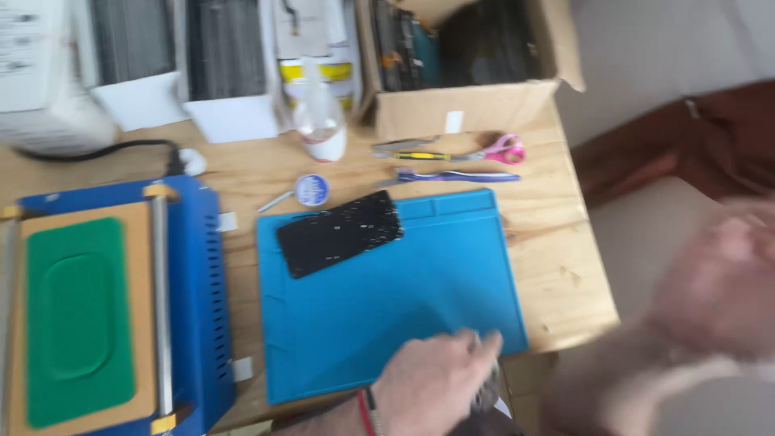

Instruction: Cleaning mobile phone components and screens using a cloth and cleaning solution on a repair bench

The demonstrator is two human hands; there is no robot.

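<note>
Your left hand (432, 379) rests at the near edge of the blue work mat (387, 323), fingers curled loosely around something small and greyish at the mat's front corner; it is too blurred to say what it is, or whether you grip it firmly. A red band sits at that wrist. Your right hand (718, 282) is off to the right, beyond the table edge, and is smeared by motion, so you cannot tell whether it is open or clenched, or whether it holds anything.

On the far left part of the mat lies a black phone screen (339, 232), flat and turned at a slant, speckled with pale flecks. Just beyond the mat's far edge are a small round blue tin (312, 190), a purple-handled tool (456, 175), and pink-handled scissors (492, 150) next to a yellow-handled tool. A clear squeeze bottle (320, 121) stands behind the tin. A cardboard box (468, 105) with dark parts inside sits at the back of the wooden table (557, 266). To the left of the mat stands a blue machine (194, 299) with a green pad on top.
</note>
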